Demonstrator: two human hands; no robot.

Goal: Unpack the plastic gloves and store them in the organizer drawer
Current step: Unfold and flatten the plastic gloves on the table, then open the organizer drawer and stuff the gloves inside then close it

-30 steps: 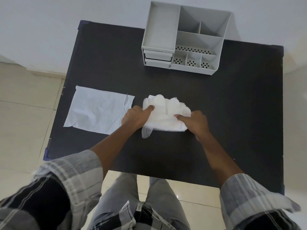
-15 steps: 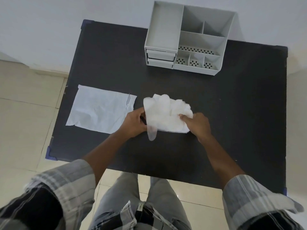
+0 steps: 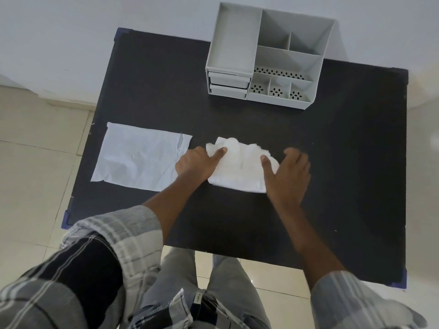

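Step in hand: gloves out of pkg, being pressed/folded into a compact stack before stowing (judged).

Plastic gloves [image 3: 240, 167] lie mid-bench [image 3: 344, 162], white crumpled stack, between both hands. Empty packaging [image 3: 140, 157] flat on bench just L of them, torn edge toward L hand.

L hand [image 3: 197, 162]: fingers mostly curled at stack's L edge, index finger laid straight onto the gloves; no grip visible, pressing only. R hand [image 3: 287, 172]: released, fingers straight, thumb on stack's R edge, palm flat on bench beside it.

Organizer [image 3: 263, 58] at far bench edge, well apart from gloves. Drawers [image 3: 229, 85] at its front L, both look closed.

Next (judgement): stack is thin, slippery, springy, so needs one hand holding it compressed while the other pulls a drawer open; then tuck in w/o unfolding.
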